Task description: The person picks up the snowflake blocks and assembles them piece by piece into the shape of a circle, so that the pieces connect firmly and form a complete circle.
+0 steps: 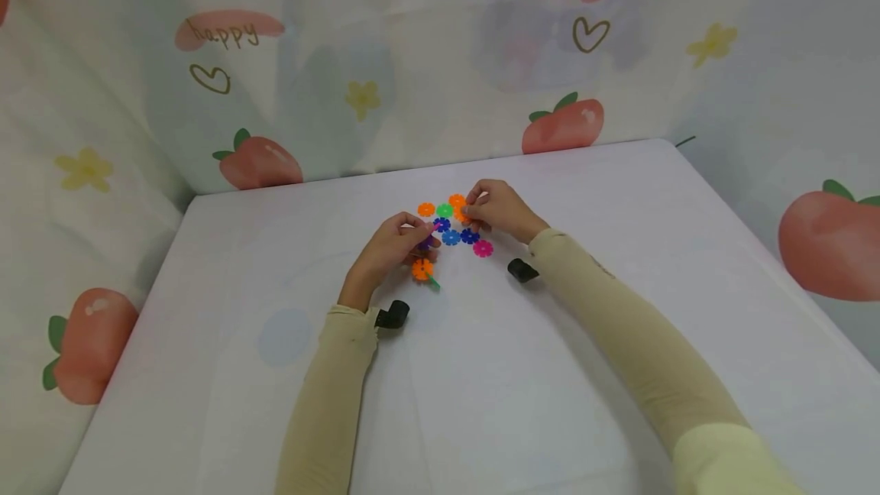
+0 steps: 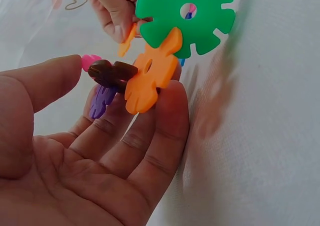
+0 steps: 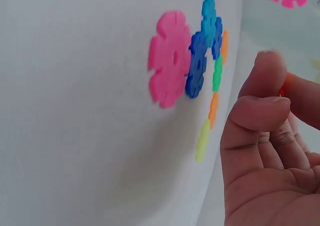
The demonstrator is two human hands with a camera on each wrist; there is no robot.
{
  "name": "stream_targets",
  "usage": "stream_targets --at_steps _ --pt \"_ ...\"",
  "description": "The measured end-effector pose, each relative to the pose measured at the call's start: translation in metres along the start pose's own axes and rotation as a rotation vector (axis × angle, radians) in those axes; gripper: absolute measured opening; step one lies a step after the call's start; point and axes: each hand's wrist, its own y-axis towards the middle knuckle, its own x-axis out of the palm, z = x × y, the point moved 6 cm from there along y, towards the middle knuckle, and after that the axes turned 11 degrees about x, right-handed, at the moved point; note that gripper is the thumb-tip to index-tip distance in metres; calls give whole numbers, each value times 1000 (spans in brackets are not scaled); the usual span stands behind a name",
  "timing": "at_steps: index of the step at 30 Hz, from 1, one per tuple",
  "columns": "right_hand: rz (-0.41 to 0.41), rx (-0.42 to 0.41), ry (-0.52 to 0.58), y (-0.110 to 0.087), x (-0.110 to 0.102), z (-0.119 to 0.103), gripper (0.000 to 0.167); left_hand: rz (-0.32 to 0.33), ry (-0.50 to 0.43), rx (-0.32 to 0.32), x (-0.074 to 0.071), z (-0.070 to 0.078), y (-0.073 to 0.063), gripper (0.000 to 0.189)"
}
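Observation:
In the left wrist view my left hand [image 2: 125, 151] grips a joined cluster of notched plastic discs. A brown disc [image 2: 111, 73] is slotted into an orange disc [image 2: 150, 76], and a large green disc [image 2: 187, 16] is attached beyond it. A purple disc [image 2: 102, 101] and a pink disc [image 2: 90, 62] show beside the brown one, near the thumb. Across from it, my right hand [image 1: 498, 208] pinches a single orange disc [image 2: 127, 40] between thumb and fingertips, held above the table. Fingers hide most of that disc in the right wrist view.
Loose discs lie flat on the white table [image 1: 550, 373] by the hands: a pink one [image 3: 170, 58], dark blue ones, a light blue disc [image 3: 209, 18], a green disc [image 3: 217, 73], orange ones and a yellow disc [image 3: 202, 140]. A patterned curtain [image 1: 440, 59] hangs behind the table.

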Motion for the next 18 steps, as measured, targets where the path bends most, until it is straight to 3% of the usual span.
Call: stream_targets --at_steps 18 --pt "-93 -120 64 -15 17 -8 12 -23 -12 26 3 0 2 32"
